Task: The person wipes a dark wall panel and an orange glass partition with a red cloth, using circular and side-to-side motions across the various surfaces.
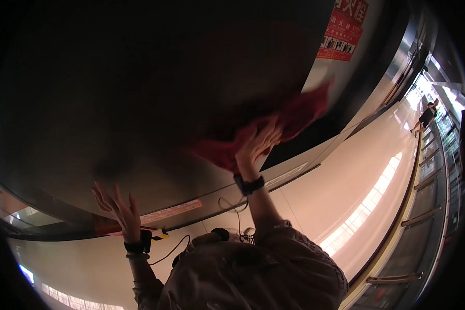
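My right hand (260,141) holds a dark red cloth (304,112) against a large dark, glossy panel (139,77). The cloth spreads out on both sides of the fingers, and its edges are blurred. Lower on the left, my left hand (116,211) is raised with fingers apart and nothing in it. Its fingertips are close to the same panel; whether they touch it I cannot tell. Each wrist wears a black band, and thin cables hang near my body.
A red sign (343,29) with writing and small pictures is on the wall at upper right. Below the panel runs a shiny pale floor (294,201). A railing (430,182) with glass curves along the right. Far off beside it, a person (426,116) is walking.
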`<state>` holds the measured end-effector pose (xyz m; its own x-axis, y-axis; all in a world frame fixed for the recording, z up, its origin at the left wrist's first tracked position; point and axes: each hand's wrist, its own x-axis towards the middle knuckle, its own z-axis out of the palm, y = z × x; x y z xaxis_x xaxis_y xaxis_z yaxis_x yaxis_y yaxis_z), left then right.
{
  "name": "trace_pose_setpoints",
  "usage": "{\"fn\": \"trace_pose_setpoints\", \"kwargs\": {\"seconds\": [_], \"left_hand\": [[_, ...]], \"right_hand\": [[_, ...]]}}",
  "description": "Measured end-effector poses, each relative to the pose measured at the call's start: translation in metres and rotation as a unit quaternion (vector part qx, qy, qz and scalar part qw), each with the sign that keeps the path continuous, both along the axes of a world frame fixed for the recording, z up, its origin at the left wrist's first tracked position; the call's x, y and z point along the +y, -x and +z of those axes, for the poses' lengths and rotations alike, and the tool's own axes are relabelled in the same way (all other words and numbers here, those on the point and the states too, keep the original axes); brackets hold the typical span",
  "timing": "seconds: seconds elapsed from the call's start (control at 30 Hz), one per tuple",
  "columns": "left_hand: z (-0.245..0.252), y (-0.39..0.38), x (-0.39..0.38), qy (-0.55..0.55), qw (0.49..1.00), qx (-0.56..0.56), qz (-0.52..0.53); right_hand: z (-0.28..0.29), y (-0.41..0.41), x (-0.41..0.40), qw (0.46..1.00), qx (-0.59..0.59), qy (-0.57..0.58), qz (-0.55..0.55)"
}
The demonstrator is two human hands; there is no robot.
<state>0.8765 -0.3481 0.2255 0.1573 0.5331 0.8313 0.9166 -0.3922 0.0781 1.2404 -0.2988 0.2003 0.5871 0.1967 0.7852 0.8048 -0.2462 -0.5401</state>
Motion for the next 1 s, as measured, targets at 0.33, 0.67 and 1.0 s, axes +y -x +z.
{"fn": "trace_pose_setpoints", "kwargs": {"seconds": [0.33,0.67,1.0], "left_hand": [[-0.013,-0.037,0.026,-0.026,0.999,0.032,-0.011],[-0.020,-0.044,0.044,-0.094,0.993,0.065,0.033],[-0.026,-0.040,0.053,-0.118,0.990,0.063,0.041]], "right_hand": [[-0.126,0.018,-0.020,0.984,0.105,-0.037,0.140],[-0.204,0.003,0.004,0.937,0.326,-0.089,0.090],[-0.246,0.062,0.002,0.749,0.557,-0.327,0.147]]}}
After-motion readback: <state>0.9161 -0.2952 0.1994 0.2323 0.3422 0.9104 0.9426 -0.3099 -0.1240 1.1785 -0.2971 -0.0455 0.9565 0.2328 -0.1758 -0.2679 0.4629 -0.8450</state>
